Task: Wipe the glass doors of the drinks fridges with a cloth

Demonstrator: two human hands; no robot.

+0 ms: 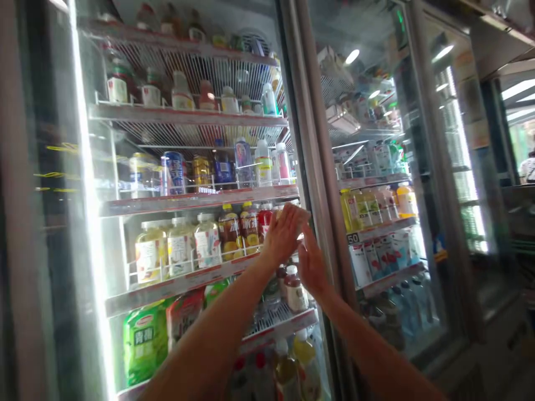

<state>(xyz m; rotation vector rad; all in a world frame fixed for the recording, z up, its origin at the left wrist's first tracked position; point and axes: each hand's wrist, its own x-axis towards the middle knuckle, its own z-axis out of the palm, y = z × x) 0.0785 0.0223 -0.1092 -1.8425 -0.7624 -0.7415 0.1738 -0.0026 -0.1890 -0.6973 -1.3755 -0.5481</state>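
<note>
**Pale scrap (pixel 304 216) by the silver door frame (pixel 315 145)**

On my feed both bare arms reach up and forward to the frame, at the right end of the row of iced-tea bottles (pixel 229 231). The pale piece shows between the hands, at the fingertips of the left; blur and overlap keep me from saying whether it is cloth, paper or film.

My left hand (pixel 283 233) is fairly flat, its fingers close together and pointing up to the right. I can't tell whether it pinches the piece or merely lies against it. My right hand (pixel 312 264) is just below and to the right, fingers raised and partly curled; I can't make out a grip there either.

As for progress, I judge the handling to be under way, since the piece is up at the hands. The iced-tea bottles stand upright along their shelf rail (pixel 184 284), a white-capped brown bottle (pixel 296 292) stands one shelf lower near my right hand, and a green snack bag (pixel 144 340) sits at lower left. Whether anything is finished, or how much is left, I can't read from this view; nothing visible marks an end point.
</note>
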